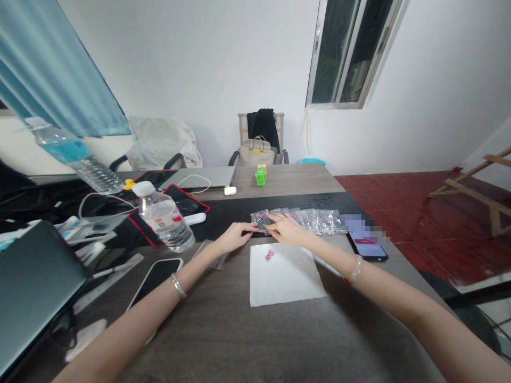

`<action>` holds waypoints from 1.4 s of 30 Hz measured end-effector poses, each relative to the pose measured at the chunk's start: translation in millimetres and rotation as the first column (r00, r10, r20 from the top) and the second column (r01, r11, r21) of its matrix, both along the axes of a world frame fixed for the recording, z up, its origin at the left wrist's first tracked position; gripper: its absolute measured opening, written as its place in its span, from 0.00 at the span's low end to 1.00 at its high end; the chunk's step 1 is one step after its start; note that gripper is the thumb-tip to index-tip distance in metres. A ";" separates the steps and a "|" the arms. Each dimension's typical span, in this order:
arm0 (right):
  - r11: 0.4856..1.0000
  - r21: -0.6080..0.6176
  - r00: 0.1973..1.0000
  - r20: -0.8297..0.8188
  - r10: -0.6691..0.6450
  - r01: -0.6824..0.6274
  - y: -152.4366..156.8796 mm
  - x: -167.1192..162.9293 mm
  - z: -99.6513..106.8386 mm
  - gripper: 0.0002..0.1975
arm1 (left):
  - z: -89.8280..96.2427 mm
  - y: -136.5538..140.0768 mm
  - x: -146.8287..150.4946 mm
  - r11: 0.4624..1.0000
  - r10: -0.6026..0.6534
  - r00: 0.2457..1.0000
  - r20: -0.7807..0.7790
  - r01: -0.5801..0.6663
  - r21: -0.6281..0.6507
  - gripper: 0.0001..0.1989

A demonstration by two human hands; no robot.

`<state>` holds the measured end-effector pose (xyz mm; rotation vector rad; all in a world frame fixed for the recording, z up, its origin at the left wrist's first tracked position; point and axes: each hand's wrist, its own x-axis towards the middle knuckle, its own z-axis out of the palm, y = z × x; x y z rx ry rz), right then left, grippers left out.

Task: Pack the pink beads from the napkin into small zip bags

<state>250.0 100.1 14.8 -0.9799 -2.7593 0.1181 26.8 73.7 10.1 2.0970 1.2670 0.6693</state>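
A row of small clear plastic bags (319, 221) with pink bits inside lies across the dark strip of the table. At the row's left end, my left hand (236, 237) has its thumb and fingertips closed on the near-left edge of a small clear plastic bag (260, 217). My right hand (289, 231) reaches over the same bag from the right, fingers apart and resting on the plastic. Just below the hands is a white paper sheet (285, 279), with a little cluster of pink pieces (269, 255) on it.
A phone with a lit screen (366, 242) lies right of the bags. To the left are a water bottle (163, 218), a dark-screened phone (157, 279), a laptop (38, 292) and cables. Behind stands a small green box (261, 175); another bag (217, 259) lies beneath my left forearm.
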 end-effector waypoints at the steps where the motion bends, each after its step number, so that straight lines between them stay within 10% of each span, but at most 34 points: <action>1: 1.000 0.002 1.000 0.003 -0.003 0.003 -1.6 0.4 -0.1 0.16 | -0.6 -3.6 0.6 1.000 -0.011 0.999 -0.041 0.011 0.008 0.19; 7: 0.999 -0.026 0.999 -0.005 -0.044 0.044 -8.3 3.4 -2.1 0.18 | 9.4 -22.4 0.3 0.970 -0.011 0.812 -0.583 0.149 0.190 0.30; 18: 0.993 -0.100 0.959 -0.266 -0.093 0.069 -22.3 5.9 -5.6 0.17 | 51.9 -45.3 -70.8 0.989 -0.089 0.814 -0.574 0.003 -0.150 0.44; 25: 0.953 -0.268 0.825 -0.564 -0.035 -0.143 -73.8 -4.3 -1.5 0.12 | 26.6 -62.1 -80.7 0.990 0.091 0.937 -0.336 -0.123 -0.073 0.27; 34: 0.578 -0.765 0.742 -0.557 -0.374 -0.283 -128.4 -15.6 -6.1 0.19 | 49.5 -89.6 -10.4 0.940 -0.081 0.994 0.073 0.101 -0.325 0.13; 39: 0.705 -0.670 0.711 -0.611 -0.348 -0.232 -131.5 -7.4 -5.8 0.12 | 40.9 -94.2 13.3 0.839 -0.197 0.955 0.224 0.282 -0.466 0.14; 42: 0.642 -0.722 0.724 -0.584 -0.366 -0.258 -129.2 -4.9 -9.6 0.13 | 33.5 -92.1 17.1 0.889 -0.151 0.967 0.204 0.223 -0.401 0.15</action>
